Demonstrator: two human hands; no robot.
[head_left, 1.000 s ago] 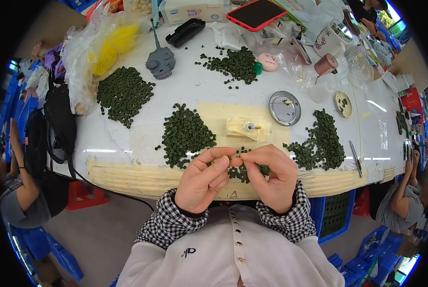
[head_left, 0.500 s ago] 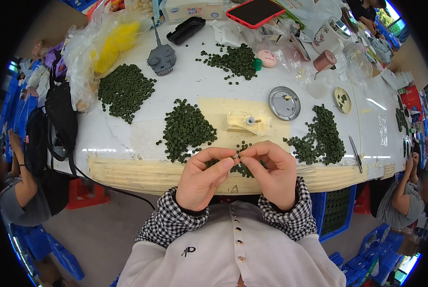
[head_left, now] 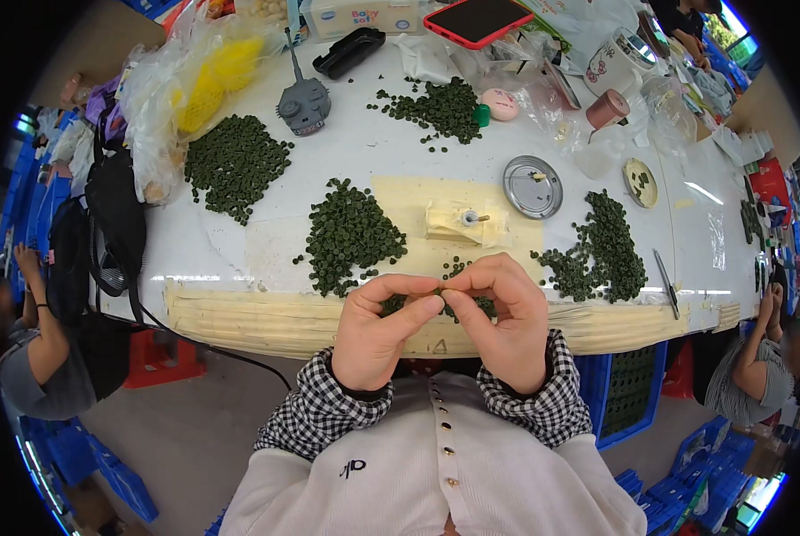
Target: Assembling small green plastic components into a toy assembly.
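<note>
Over the table's front edge, my left hand (head_left: pixel 379 326) and my right hand (head_left: pixel 505 317) meet fingertip to fingertip, thumbs and forefingers pinched. Between them is a tiny green piece (head_left: pixel 438 291), mostly covered by the fingers. Loose small dark green round pieces (head_left: pixel 471 306) lie just beyond and partly under the hands. A larger heap of such pieces (head_left: pixel 351 237) is to the left, and another heap (head_left: pixel 604 250) to the right. Straight ahead stands a tape-wrapped block (head_left: pixel 449 229) with a metal pin on top.
More green heaps (head_left: pixel 236 170) (head_left: pixel 440 109) lie farther back. Around them are a grey turret-shaped model (head_left: pixel 305 105), a round metal lid (head_left: pixel 533 188), a pale dish (head_left: pixel 640 184), a thin metal tool (head_left: pixel 666 281), a red-edged phone (head_left: pixel 479 20) and a mug (head_left: pixel 619 64). People sit at both sides.
Both hands stay pinched together. The right hand has shifted slightly left and up, and the fingertips now press closer around the tiny piece.
</note>
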